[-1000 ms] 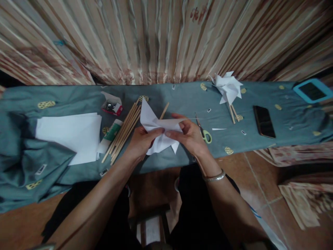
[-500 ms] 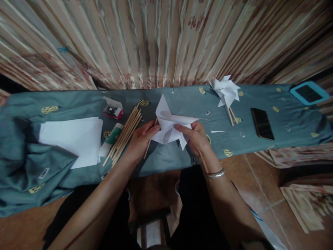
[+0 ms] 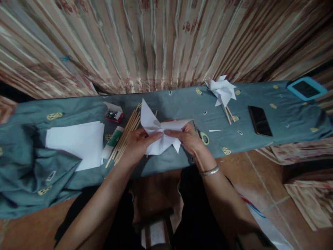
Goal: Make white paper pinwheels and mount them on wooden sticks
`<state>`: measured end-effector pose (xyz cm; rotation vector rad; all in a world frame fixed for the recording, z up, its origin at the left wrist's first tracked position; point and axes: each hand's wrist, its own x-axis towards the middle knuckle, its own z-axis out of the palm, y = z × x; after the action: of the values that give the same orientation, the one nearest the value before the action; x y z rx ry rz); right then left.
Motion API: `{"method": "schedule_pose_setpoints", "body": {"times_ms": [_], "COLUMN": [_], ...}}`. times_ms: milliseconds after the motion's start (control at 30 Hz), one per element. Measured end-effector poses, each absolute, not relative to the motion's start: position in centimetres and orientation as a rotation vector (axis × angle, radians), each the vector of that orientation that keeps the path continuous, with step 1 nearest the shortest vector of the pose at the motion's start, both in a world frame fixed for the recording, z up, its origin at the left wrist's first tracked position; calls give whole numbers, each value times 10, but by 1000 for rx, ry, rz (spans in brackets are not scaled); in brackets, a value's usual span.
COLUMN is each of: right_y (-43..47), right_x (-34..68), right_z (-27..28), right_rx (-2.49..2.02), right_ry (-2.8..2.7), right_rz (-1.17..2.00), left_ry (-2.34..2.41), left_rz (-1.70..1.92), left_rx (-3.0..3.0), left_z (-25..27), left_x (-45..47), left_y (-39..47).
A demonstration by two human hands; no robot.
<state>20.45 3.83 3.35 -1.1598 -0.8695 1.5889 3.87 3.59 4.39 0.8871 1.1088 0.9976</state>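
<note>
A white paper pinwheel [image 3: 148, 116] is held between both hands over the cloth-covered table, its pointed blades spread out. My left hand [image 3: 137, 144] grips its left side, the thumb pressing near the centre. From the right, my right hand [image 3: 188, 137] pinches the paper, its thumb close to the left one at the middle. Behind the paper a wooden stick [image 3: 156, 113] shows only at its ends. Scissors with green handles [image 3: 204, 138] lie just beyond my right hand. Close to my left hand are several wooden sticks [image 3: 125, 137] and a green-and-white glue stick [image 3: 113, 141].
White paper sheets [image 3: 78, 140] lie at left, near an open small box [image 3: 113, 113] of metal pieces. Finished pinwheels [image 3: 222, 90] on sticks rest at back right. Beyond them are a black phone [image 3: 260, 121] and a blue-framed device [image 3: 307, 88]. A paper sliver [image 3: 215, 130] lies on the cloth [image 3: 182, 104].
The pinwheel and both hands have shifted a little left. My thumbs have come together at the paper's centre. More of the scissors now shows beside my right hand.
</note>
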Motion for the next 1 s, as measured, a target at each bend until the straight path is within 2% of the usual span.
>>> {"method": "schedule_pose_setpoints", "body": {"times_ms": [267, 700, 1000], "right_y": [36, 36, 33], "right_x": [200, 201, 207], "right_z": [32, 31, 27], "right_rx": [-1136, -1104, -1084], "right_ry": [-797, -826, -933], "right_rz": [1657, 1649, 1412], "left_ry": [1126, 1136, 1063], "left_rz": [1196, 1182, 1245], "left_rx": [869, 791, 731], "left_z": [38, 28, 29], "left_x": [45, 51, 51], "left_y": [35, 31, 33]}}
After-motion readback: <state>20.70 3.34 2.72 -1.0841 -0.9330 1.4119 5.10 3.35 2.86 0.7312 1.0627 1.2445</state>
